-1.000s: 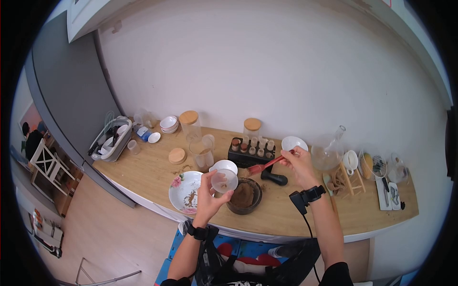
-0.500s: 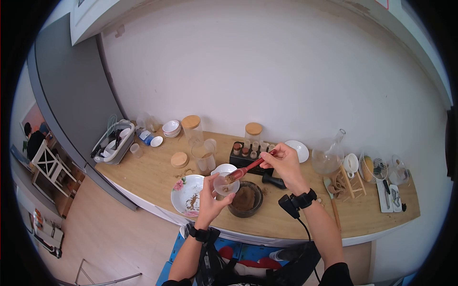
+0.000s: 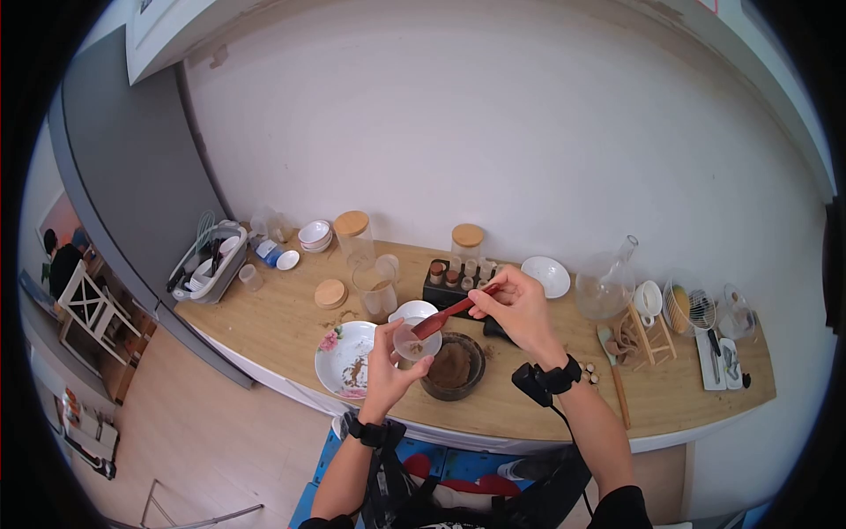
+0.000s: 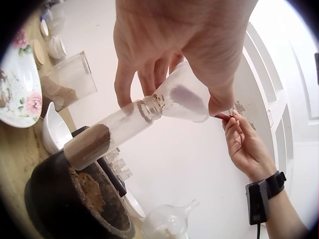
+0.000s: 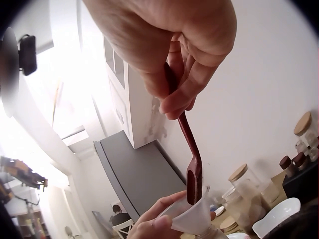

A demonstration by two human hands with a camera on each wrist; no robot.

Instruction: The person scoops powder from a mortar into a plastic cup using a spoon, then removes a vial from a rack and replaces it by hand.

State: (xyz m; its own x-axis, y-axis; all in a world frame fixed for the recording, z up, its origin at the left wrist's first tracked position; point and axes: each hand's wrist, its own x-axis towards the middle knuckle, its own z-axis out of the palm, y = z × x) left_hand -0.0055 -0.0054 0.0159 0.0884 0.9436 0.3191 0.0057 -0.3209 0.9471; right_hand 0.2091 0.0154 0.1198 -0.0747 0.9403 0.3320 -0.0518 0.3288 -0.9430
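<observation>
My left hand (image 3: 385,375) grips a translucent funnel (image 4: 184,94) whose spout sits in the neck of a small glass bottle (image 4: 109,130). Brown powder partly fills the bottle, and some crumbs cling around its neck. Pinched by its handle in my right hand (image 3: 520,317) is a dark red scoop (image 5: 192,144), its tip inside the funnel mouth. A dark bowl (image 4: 55,199) with brown powder (image 3: 451,365) stands below, just right of the funnel in the head view.
A floral plate (image 3: 328,363) with brown crumbs lies at the left. Behind are a white dish (image 3: 412,309), an open jar of powder (image 3: 377,295), a black rack (image 3: 441,296) of small bottles and a dark pestle (image 3: 495,330). A round flask (image 3: 604,293) stands farther right.
My right hand has moved left and down, bringing the red scoop from above the dark bowl into the funnel. My left hand has stayed nearly still around the funnel.
</observation>
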